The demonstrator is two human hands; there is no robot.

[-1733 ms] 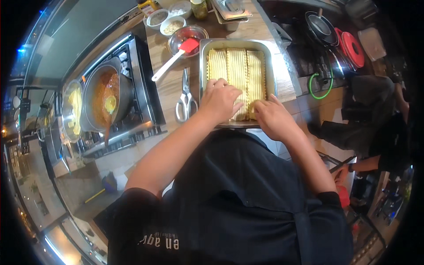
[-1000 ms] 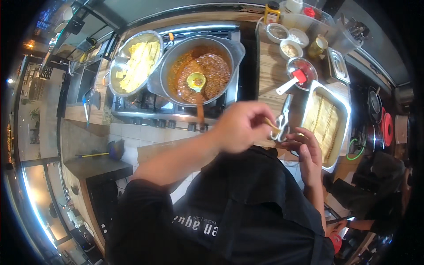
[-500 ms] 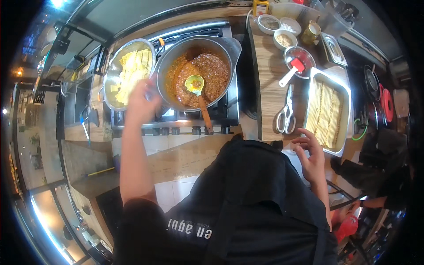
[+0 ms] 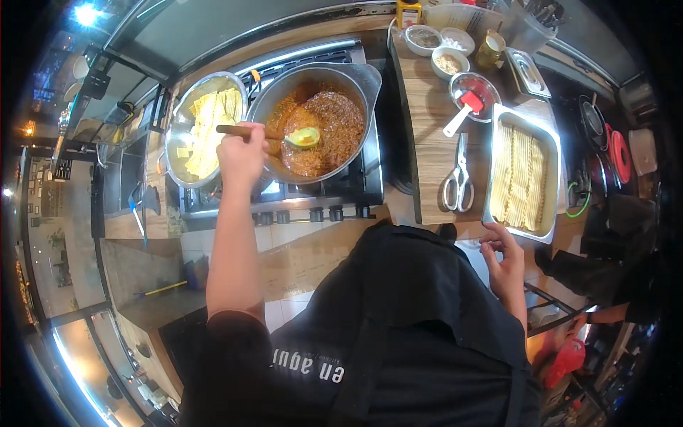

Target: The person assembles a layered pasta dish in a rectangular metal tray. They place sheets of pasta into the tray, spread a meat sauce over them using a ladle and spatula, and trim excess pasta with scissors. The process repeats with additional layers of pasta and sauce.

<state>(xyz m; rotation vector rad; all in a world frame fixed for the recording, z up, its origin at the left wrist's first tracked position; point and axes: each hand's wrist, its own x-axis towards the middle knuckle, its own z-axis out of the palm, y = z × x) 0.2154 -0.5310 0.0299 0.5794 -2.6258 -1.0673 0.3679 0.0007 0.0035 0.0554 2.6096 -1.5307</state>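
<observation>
My left hand [image 4: 243, 158] is closed round the wooden handle of a ladle [image 4: 304, 137]. The ladle's handle points left across the pot rim, and its yellowish bowl rests at the surface of the brown-red meat sauce [image 4: 334, 117]. A large grey metal pot [image 4: 371, 85] on the stove holds this sauce. Close by the lower left corner of a metal baking pan [image 4: 488, 203] is my right hand [image 4: 505, 262], empty, its fingers loosely bent and apart. Whether a fingertip touches the pan I cannot tell. Ridged pasta sheets [image 4: 519, 178] line the pan.
Left of the pot stands a metal bowl [image 4: 173, 153] of pasta sheets. On the wooden counter lie scissors [image 4: 457, 188] and a red-headed brush [image 4: 462, 115] across a small metal bowl [image 4: 486, 87]. Several small bowls and a jar [image 4: 491, 48] sit behind. Another person's hand [image 4: 578, 324] shows at right.
My left hand has taken hold of the ladle handle. The handle has swung from the pot's front to its left side. My right hand has shifted slightly lower, by the pan corner.
</observation>
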